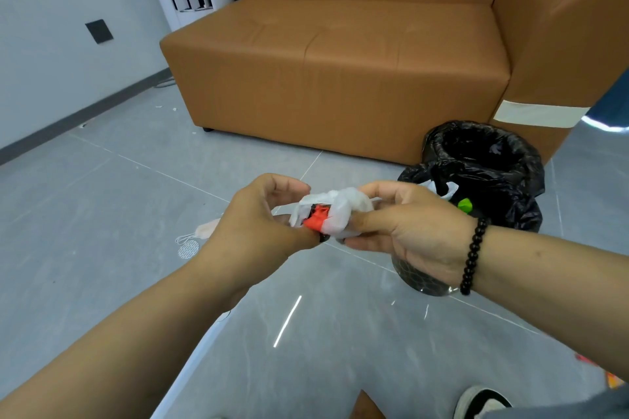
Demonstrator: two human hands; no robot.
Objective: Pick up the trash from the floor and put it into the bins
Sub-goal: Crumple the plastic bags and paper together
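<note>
Head view: one crumpled wad of trash (pixel 332 213), white plastic film wrapped around a red scrap with a bit of black at its lower edge, sits mid-frame above the grey tiled floor (pixel 102 187), its long axis running roughly from nine to three o'clock. Two hands hold it: the left hand (pixel 258 214) at its nine o'clock pinches the red end with curled fingers, and the right hand (pixel 405 224) at its three o'clock grips the white end, a black bead bracelet (pixel 473 255) on that wrist. At two o'clock from the wad stand two bins lined with black bags, the farther bin (pixel 476 150) behind the nearer bin (pixel 517 211), which shows a green scrap (pixel 464 205). One face mask (pixel 204 230) lies on the floor at nine o'clock. One tan sofa (pixel 340 54) fills twelve o'clock.
</note>
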